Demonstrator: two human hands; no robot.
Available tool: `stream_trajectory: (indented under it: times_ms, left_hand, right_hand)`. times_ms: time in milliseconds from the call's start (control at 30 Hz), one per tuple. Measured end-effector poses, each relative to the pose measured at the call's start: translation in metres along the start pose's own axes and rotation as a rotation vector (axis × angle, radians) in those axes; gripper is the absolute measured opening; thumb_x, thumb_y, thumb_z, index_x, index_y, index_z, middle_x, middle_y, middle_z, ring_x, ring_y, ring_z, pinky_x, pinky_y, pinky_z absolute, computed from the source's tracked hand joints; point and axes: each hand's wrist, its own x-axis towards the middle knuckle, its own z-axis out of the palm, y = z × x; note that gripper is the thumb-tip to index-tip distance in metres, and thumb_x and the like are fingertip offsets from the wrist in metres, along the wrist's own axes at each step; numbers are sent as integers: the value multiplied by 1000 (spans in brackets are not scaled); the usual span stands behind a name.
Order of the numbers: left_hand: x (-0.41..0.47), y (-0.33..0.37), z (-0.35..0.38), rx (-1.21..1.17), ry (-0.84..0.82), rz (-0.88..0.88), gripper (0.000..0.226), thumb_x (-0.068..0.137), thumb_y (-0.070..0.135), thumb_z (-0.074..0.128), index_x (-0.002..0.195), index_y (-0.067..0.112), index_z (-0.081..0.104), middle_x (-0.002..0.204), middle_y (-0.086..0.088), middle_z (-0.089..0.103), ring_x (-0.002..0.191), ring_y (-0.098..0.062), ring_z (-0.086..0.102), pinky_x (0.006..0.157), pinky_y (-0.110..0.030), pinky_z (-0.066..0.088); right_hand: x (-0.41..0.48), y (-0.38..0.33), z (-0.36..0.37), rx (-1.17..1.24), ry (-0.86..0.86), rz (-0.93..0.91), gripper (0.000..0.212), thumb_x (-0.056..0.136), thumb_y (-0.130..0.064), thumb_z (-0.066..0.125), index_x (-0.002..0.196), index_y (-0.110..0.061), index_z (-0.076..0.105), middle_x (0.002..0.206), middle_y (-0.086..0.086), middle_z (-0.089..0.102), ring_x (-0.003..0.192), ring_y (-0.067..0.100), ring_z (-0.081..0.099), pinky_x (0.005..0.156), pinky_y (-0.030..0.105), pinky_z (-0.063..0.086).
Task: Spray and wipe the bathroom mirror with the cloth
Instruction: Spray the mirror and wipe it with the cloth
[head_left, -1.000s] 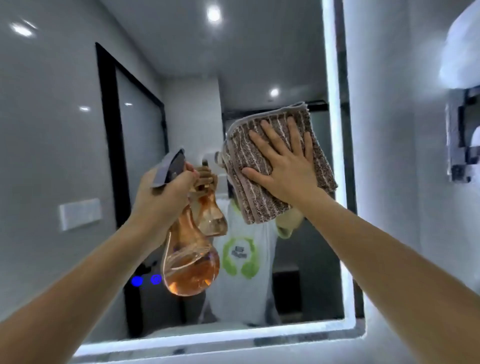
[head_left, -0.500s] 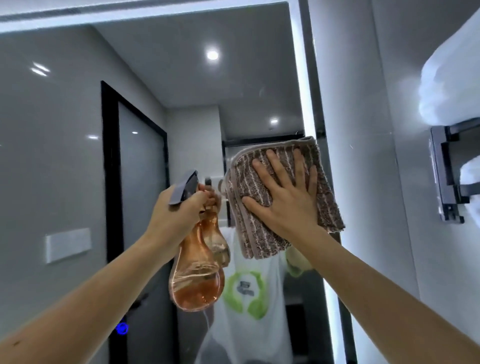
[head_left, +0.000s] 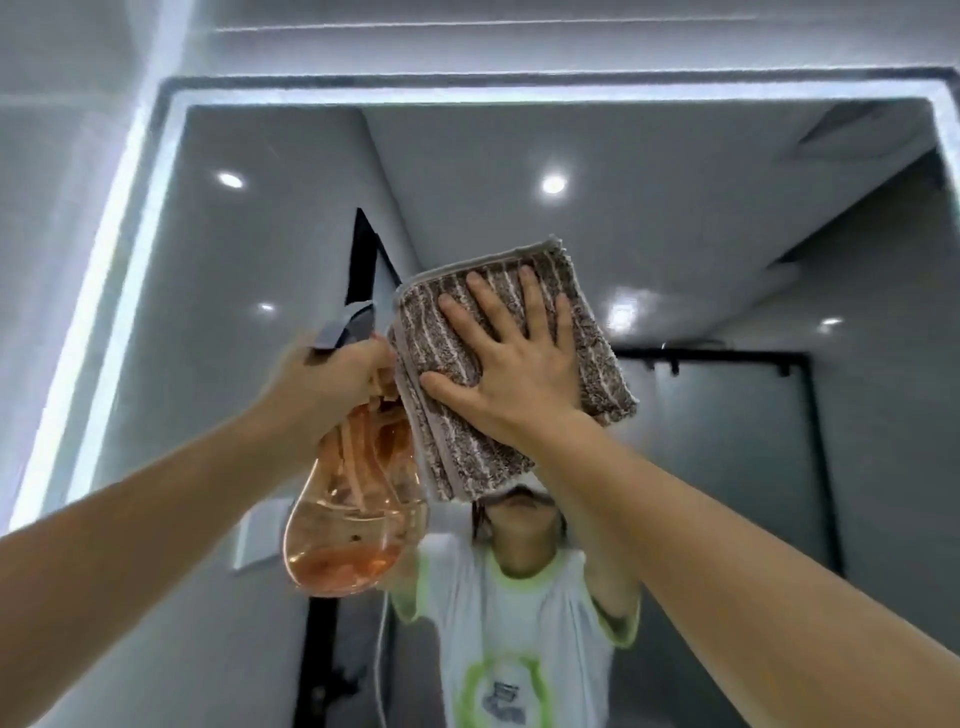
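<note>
The mirror (head_left: 675, 249) fills the wall ahead, edged by a lit white strip, and its upper part is now the working area. Against the glass lies the cloth (head_left: 587, 338), brown with pale stripes and folded into a thick pad, sitting in the middle of the pane, below the top edge. The right hand (head_left: 511, 364) lies flat on it with fingers spread wide, palm pressing the pad to the glass. Just beside the cloth's left edge, the left hand (head_left: 332, 379) is closed round the neck of the spray bottle (head_left: 358, 509), an amber see-through flask with liquid pooled in its base and a grey nozzle pointing toward the glass; whether a finger rests on the trigger I cannot tell.

This looks like the wiping step, carried out on the upper glass. The next move probably calls for steady palm pressure while sweeping toward the top corners, with the bottle kept clear of the cloth's path.

Compared with half a second ago, the view has tipped upward: the mirror's top edge is fully in sight, the towel rack at the right has gone, and cloth and bottle sit closer together.
</note>
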Motion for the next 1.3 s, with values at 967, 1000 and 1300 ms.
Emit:
stream_trajectory:
  times_ms: [967, 1000, 1300]
  left_hand:
    - [-1, 42, 298, -232, -136, -218, 15, 85, 10, 50, 72, 13, 57, 67, -5, 64, 41, -12, 64, 35, -24, 46]
    - [-2, 46, 310, -214, -140, -211, 15, 85, 12, 51, 71, 13, 58, 65, -5, 64, 39, -13, 63, 35, -24, 46]
    - [-4, 69, 289, -156, -231, -115, 12, 86, 14, 52, 79, 8, 60, 69, -6, 64, 61, -19, 59, 44, -25, 53]
  right_hand:
    - [-72, 314, -72, -48, 53, 176, 73, 86, -69, 17, 145, -35, -11, 155, -8, -17, 139, 19, -25, 114, 43, -14]
    - [-76, 322, -73, -40, 56, 175, 73, 86, -69, 18, 145, -36, -11, 155, -8, -16, 139, 19, -25, 114, 43, -14]
    - [-55, 298, -69, -21, 57, 226, 71, 83, -73, 15, 142, -43, -13, 153, -10, -21, 137, 24, -28, 108, 47, -21]
